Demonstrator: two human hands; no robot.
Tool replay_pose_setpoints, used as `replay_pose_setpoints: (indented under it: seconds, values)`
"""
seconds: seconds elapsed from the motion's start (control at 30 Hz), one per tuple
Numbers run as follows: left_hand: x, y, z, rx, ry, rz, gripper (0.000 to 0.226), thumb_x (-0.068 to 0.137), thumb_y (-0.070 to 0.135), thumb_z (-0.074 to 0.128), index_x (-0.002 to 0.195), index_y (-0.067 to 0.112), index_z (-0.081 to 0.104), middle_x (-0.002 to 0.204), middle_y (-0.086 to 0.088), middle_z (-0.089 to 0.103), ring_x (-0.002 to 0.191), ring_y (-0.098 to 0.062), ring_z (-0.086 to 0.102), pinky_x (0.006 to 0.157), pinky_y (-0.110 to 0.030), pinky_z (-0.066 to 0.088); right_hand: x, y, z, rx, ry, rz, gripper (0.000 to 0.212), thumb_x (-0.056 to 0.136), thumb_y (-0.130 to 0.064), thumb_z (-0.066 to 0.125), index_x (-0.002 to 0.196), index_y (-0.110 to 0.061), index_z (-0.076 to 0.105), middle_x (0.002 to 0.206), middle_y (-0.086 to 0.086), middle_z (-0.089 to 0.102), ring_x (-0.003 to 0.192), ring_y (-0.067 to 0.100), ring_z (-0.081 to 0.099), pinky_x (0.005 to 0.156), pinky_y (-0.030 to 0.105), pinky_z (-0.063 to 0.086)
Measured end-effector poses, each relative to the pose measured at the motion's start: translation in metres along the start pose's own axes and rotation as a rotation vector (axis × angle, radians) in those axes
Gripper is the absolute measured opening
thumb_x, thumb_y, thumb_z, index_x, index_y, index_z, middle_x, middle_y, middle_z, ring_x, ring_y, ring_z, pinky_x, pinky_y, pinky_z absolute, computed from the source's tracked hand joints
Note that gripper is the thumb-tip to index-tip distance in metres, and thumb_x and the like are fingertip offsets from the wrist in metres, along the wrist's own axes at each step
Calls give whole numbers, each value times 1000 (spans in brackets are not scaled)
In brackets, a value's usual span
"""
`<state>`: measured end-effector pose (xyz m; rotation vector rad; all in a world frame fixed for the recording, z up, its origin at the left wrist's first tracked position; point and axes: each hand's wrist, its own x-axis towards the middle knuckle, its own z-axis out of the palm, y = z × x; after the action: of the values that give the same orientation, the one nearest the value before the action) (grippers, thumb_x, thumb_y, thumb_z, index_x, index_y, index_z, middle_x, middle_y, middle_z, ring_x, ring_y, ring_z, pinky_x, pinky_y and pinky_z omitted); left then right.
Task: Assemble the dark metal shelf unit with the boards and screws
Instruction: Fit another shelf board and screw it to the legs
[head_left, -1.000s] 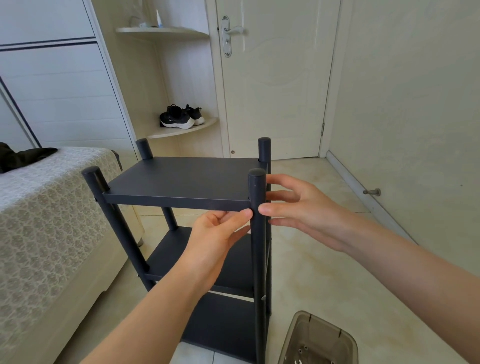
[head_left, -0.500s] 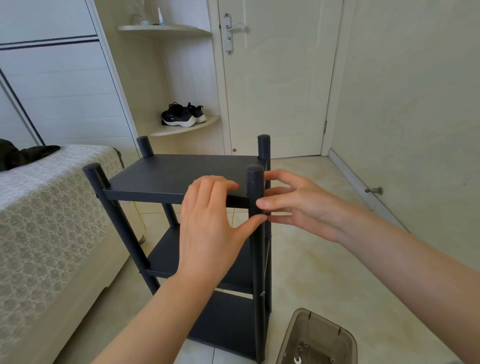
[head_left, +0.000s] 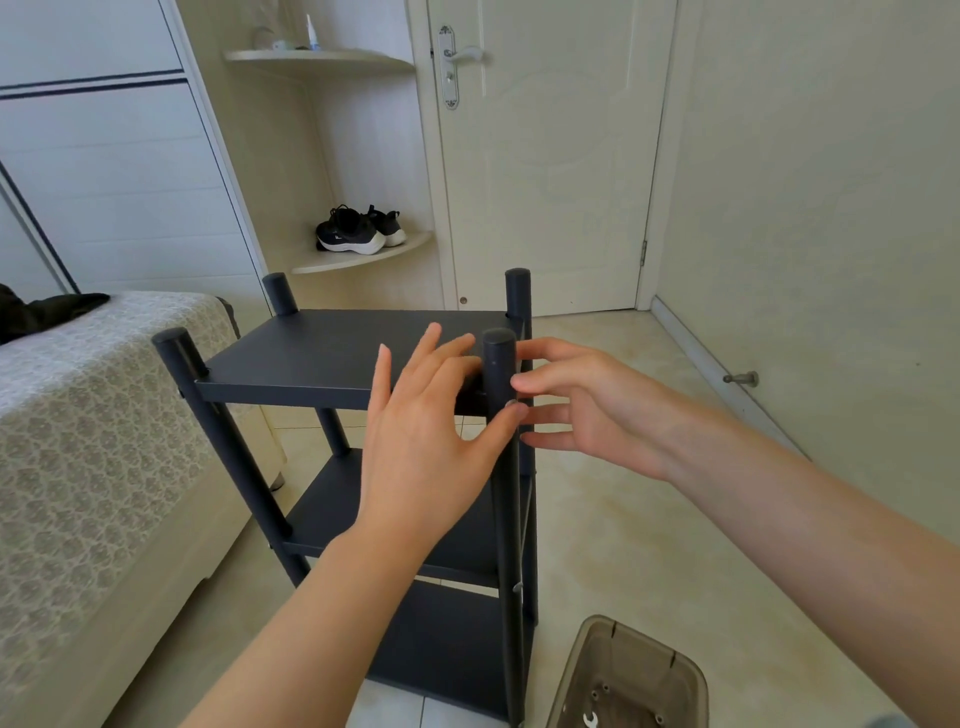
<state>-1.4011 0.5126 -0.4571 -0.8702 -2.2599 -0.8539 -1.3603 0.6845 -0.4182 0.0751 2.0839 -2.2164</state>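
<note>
The shelf unit stands upright in the middle of the frame. What counts is its near right post, which runs straight up and down between my two hands.

My left hand comes at the post from the left. Its fingers are spread and nearly straight over the top board, and the thumb tip is against the post just below the board's edge. A small grey dot there may be a screw head.

My right hand comes from the right with loosely straight fingers. Their tips touch or nearly touch the same post; I cannot tell which. Neither hand holds anything I can see.

Both hands are about equally near, so I judge either could steady the post while the other checks the joint.

At the lower right, a clear box sits on the floor beside the unit's foot, with a small wrench inside. The bed crowds the unit's left side. Nothing stands between my hands and the post.
</note>
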Motion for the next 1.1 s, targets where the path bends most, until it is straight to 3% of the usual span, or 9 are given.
replay_pose_setpoints:
  seconds: [0.1, 0.23, 0.4, 0.57, 0.73, 0.97, 1.1]
  values:
    - [-3, 0, 0, 125, -43, 40, 59, 95, 62, 36, 137, 29, 59, 144, 12, 57, 149, -10, 29, 126, -40, -3, -2, 0, 0, -4, -8, -14, 35, 82, -16, 67, 116, -27, 66, 101, 2, 70, 91, 21, 67, 100, 46, 51]
    - [-5, 0, 0, 160, -22, 37, 54, 97, 57, 44, 136, 24, 63, 138, 6, 62, 139, -14, 46, 126, -44, 8, -2, 2, -4, -17, 42, -39, 45, 91, -8, 62, 130, -28, 54, 101, 7, 70, 91, 22, 72, 96, 47, 53]
    - [-5, 0, 1, 184, -5, 38, 56, 97, 59, 40, 132, 22, 65, 134, 4, 65, 134, -16, 51, 125, -43, 14, -8, 11, -20, -14, 74, 0, 43, 94, -9, 61, 133, -21, 50, 103, 10, 75, 97, 26, 73, 87, 41, 57]
    - [-5, 0, 5, 172, 10, 39, 52, 98, 57, 41, 129, 23, 66, 132, 4, 66, 133, -18, 51, 117, -36, 21, -11, 42, -33, -166, 154, 135, 30, 92, -11, 66, 121, -19, 62, 103, 6, 75, 91, 22, 74, 88, 43, 58]
    - [-5, -1, 6, 166, 10, 32, 54, 98, 59, 40, 128, 23, 66, 131, 5, 66, 133, -18, 50, 113, -34, 23, -12, 84, -46, -476, 131, 293, 17, 96, -14, 61, 111, -14, 68, 106, 3, 72, 92, 15, 72, 83, 31, 60]
    - [-7, 0, 8, 169, 38, 49, 52, 99, 57, 43, 125, 20, 68, 130, 3, 67, 131, -20, 52, 112, -39, 27, 3, 166, -61, -763, -17, 526, 18, 98, -18, 54, 110, -10, 64, 99, 2, 72, 89, 15, 70, 72, 22, 57]
    - [-7, 1, 8, 166, 50, 51, 47, 99, 53, 46, 120, 18, 69, 127, 2, 68, 129, -21, 53, 111, -38, 27, 15, 221, -63, -817, -45, 628, 23, 97, -18, 54, 115, -6, 63, 104, 9, 72, 85, 17, 68, 71, 25, 57]
